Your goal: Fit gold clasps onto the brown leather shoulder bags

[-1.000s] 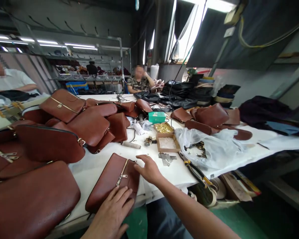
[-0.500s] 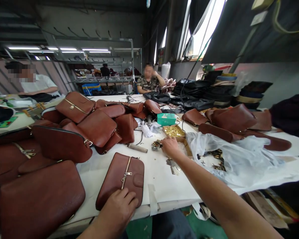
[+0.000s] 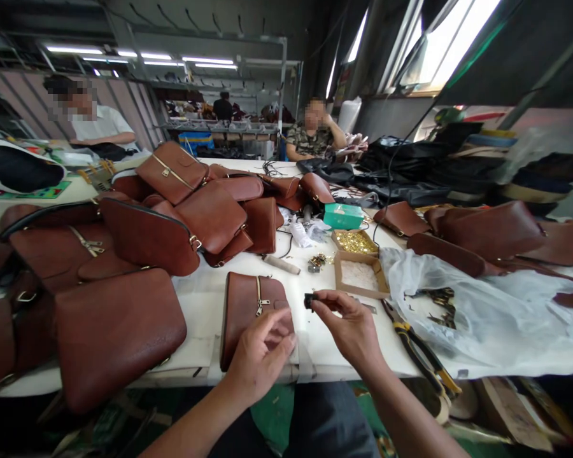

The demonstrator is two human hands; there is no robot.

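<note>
A brown leather bag (image 3: 239,308) with a metal zip lies flat at the table's front edge. My left hand (image 3: 260,356) is over its right side, thumb and fingers apart, holding nothing. To the right of the bag, my right hand (image 3: 351,327) pinches a small dark piece of hardware (image 3: 309,301) between thumb and fingertips, raised above the table. Its exact kind is too small to tell. Behind it lies a small heap of metal fittings (image 3: 318,261). A shallow cardboard box (image 3: 338,278) stands beyond my right hand.
Brown bags (image 3: 124,324) are piled on the left, and more bags (image 3: 491,232) lie at the right. Yellow-black pliers (image 3: 417,346) rest near the front edge beside a plastic bag (image 3: 415,270) of fittings. Gold pieces (image 3: 356,241) fill another box near a green box (image 3: 342,216). Two people sit across the table.
My right hand has come back from the heap of fittings toward me, now with the small dark piece. My left hand has lifted and opened over the bag. The view has shifted left.
</note>
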